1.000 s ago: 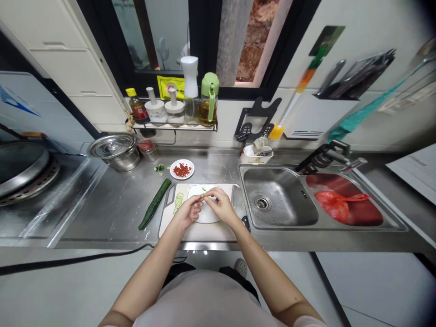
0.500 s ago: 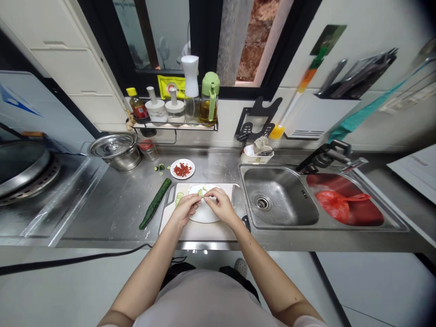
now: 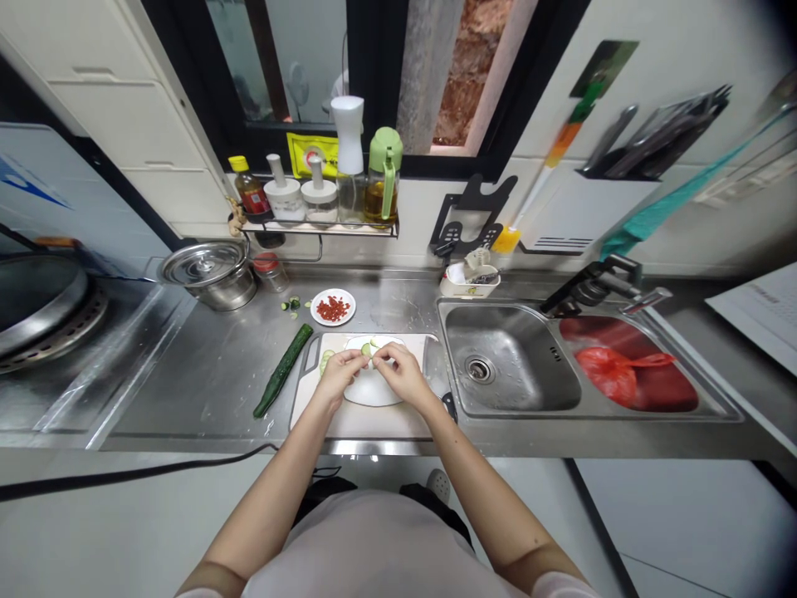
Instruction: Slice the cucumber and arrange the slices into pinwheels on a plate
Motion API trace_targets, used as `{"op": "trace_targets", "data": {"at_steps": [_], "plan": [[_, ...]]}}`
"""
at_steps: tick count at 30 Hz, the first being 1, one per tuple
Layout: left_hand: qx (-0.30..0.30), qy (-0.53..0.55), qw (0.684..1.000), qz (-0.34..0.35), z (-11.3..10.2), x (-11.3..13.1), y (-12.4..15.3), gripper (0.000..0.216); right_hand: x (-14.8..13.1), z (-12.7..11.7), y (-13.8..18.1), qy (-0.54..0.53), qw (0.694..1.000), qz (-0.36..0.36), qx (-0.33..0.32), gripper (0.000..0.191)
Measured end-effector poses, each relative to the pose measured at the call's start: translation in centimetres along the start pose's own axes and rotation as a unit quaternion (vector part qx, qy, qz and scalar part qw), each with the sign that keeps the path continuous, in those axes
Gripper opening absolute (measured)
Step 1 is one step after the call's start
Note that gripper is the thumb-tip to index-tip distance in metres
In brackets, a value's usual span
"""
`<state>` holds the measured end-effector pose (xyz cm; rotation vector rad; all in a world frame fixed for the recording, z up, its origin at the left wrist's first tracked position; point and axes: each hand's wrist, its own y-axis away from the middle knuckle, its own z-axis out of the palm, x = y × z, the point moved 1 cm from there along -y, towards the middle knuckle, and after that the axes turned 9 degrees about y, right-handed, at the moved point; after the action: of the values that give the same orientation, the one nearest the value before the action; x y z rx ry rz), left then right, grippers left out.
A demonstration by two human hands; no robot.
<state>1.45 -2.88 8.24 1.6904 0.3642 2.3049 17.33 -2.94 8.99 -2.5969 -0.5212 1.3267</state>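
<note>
Over a white plate point(image 3: 374, 394), my left hand point(image 3: 339, 374) and my right hand point(image 3: 401, 370) meet with fingertips pinched together. Between them is a small, thin cucumber slice, mostly covered by the fingers. Pale green cucumber slices point(image 3: 366, 350) show on the plate just beyond the fingertips. The plate rests on a light cutting board point(image 3: 386, 425) with a grey edge. More cucumber slices point(image 3: 326, 359) lie on the board, left of the plate and partly behind my left hand. A whole cucumber point(image 3: 283, 371) lies on the steel counter left of the board.
Behind the board stands a small plate of chopped red pieces point(image 3: 334, 308), with cucumber scraps point(image 3: 290, 305) beside it. A lidded pot point(image 3: 215, 276) and a red-capped jar point(image 3: 270, 272) stand at back left. To the right is a double sink point(image 3: 510, 365) with a red bag point(image 3: 607, 374) inside.
Both hands stay over the plate, and their pinched fingertips have shifted only slightly. The view has moved a little; the items on the counter are where they were.
</note>
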Motion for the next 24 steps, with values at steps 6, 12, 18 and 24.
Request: {"op": "trace_targets", "data": {"at_steps": [6,12,18,24], "plan": [[0.001,0.008,1.0,0.001,-0.1,-0.5,-0.3,0.034,0.8,0.7,-0.1,-0.051,0.996,0.075,-0.011,0.014],[0.013,0.037,0.999,0.001,0.1,-1.2,-0.7,0.037,1.7,1.2,-0.4,-0.124,0.983,0.13,-0.023,0.015],[0.043,0.082,0.996,0.01,0.8,-2.3,-1.6,0.041,3.0,1.7,-0.5,-0.223,0.932,0.275,-0.081,0.021],[0.06,0.079,0.994,0.036,1.4,-3.4,-3.7,0.051,5.4,2.0,-1.7,-0.15,0.947,0.274,-0.072,0.016]]}}
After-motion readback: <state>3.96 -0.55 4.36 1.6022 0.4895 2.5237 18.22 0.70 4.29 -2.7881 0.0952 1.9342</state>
